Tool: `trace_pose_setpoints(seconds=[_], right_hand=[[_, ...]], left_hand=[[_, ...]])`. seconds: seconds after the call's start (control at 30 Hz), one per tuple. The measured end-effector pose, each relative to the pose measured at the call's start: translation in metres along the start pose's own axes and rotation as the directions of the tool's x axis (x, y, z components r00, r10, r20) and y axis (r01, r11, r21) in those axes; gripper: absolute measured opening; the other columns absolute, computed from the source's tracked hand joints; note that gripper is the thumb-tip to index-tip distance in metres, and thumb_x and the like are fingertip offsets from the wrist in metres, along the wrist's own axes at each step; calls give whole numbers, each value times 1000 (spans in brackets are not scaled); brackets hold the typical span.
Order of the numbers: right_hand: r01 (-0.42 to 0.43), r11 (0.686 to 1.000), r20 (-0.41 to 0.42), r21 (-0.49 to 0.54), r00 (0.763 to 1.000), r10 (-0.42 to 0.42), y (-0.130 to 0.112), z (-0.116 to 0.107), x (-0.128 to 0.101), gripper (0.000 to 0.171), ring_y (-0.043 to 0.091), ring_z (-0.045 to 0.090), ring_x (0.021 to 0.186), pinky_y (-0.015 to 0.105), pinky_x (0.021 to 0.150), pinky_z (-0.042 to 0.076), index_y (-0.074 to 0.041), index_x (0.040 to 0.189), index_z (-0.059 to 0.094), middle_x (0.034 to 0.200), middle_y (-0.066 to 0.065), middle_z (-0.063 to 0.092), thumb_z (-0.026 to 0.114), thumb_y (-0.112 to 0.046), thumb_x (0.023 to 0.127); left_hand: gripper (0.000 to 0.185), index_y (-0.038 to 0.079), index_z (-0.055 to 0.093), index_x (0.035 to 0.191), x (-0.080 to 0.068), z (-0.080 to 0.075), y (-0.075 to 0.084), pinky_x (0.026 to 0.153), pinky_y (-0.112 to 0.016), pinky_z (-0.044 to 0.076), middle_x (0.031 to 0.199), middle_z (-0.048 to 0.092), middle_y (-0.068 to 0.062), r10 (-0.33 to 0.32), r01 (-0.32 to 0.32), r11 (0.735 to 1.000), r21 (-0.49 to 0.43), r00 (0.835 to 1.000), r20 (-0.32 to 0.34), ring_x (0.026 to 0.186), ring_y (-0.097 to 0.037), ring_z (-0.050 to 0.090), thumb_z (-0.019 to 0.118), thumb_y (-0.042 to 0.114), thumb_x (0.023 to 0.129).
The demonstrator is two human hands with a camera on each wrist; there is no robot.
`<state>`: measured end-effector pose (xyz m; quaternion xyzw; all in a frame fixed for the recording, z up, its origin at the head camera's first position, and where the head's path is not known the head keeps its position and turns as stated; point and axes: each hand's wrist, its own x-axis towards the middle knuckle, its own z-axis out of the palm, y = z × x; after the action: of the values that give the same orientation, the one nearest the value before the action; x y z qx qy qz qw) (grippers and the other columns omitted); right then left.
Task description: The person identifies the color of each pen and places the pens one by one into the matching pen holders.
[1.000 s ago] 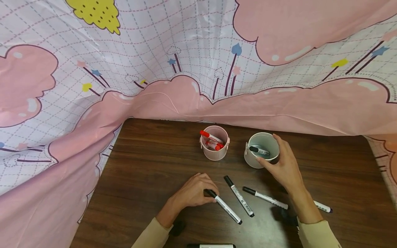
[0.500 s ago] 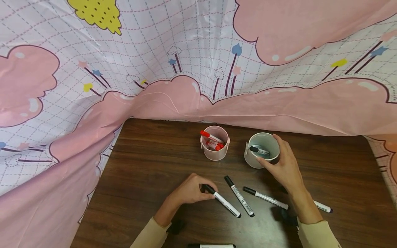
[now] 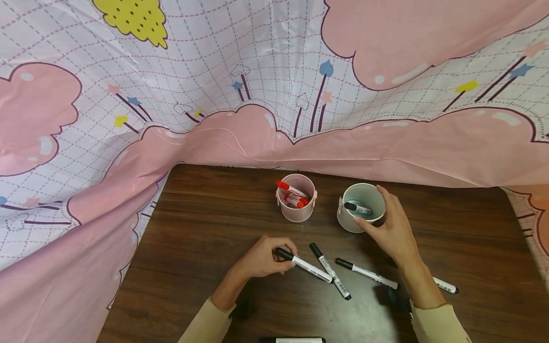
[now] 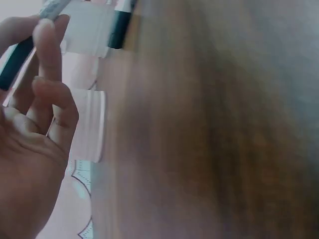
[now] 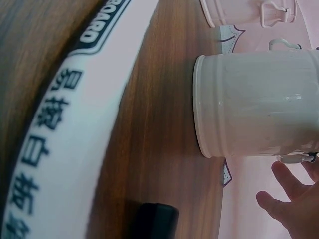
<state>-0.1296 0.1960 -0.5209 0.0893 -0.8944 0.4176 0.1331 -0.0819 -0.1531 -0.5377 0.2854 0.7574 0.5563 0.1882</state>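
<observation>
We pinch held marker (image 3: 313,269) near its black cap between left hand's (image 3: 263,259) thumb and fingers; its far end overlaps loose marker (image 3: 341,287) in head view, contact unclear. Our right hand (image 3: 396,233) grips rim of pale grey bucket (image 3: 349,225), thumb nearer us; black-capped marker (image 3: 364,209) lies inside. To left, we see pink bucket (image 3: 296,215) with red markers (image 3: 297,191). Second loose marker (image 3: 375,277) lies on dark wooden table (image 3: 193,243) below grey bucket.
</observation>
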Motion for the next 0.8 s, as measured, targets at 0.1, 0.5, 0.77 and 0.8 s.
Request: trace_pose_setpoints(seconds=[0.1, 0.5, 0.77, 0.8], right_hand=[[2, 1000, 3, 5, 1000, -2, -1, 1, 0, 96, 39, 50, 115, 54, 93, 38, -5, 150, 39, 133, 23, 50, 91, -21, 71], [-9, 1000, 10, 8, 1000, 8, -1, 2, 1, 95, 37, 50, 115, 54, 94, 38, -4, 149, 39, 132, 21, 50, 91, -22, 71], [-7, 1000, -3, 7, 1000, 7, -1, 1, 0, 97, 38, 50, 115, 55, 94, 38, -6, 150, 39, 133, 21, 50, 91, -22, 70], [-7, 1000, -5, 9, 1000, 7, -1, 1, 0, 97, 38, 50, 116, 55, 94, 38, -6, 150, 39, 133, 22, 50, 91, -21, 70]], left_hand=[[21, 15, 64, 103, 3, -3, 5, 47, -31, 54, 75, 66, 0, 29, -30, 998, -59, 999, -18, 55, -11, 64, 74, 5, 88], [19, 6, 63, 101, 13, -6, 13, 42, -25, 46, 69, 66, -6, 141, -147, 987, -62, 986, -94, 52, -20, 63, 71, -4, 87], [20, -2, 62, 98, 26, -12, 53, 41, -27, 45, 67, 66, -14, 213, -224, 972, -64, 966, -144, 49, -29, 61, 67, -15, 82], [20, -3, 63, 98, 29, -13, 56, 41, -27, 45, 67, 65, -15, 217, -229, 971, -65, 964, -154, 49, -29, 61, 67, -15, 83]])
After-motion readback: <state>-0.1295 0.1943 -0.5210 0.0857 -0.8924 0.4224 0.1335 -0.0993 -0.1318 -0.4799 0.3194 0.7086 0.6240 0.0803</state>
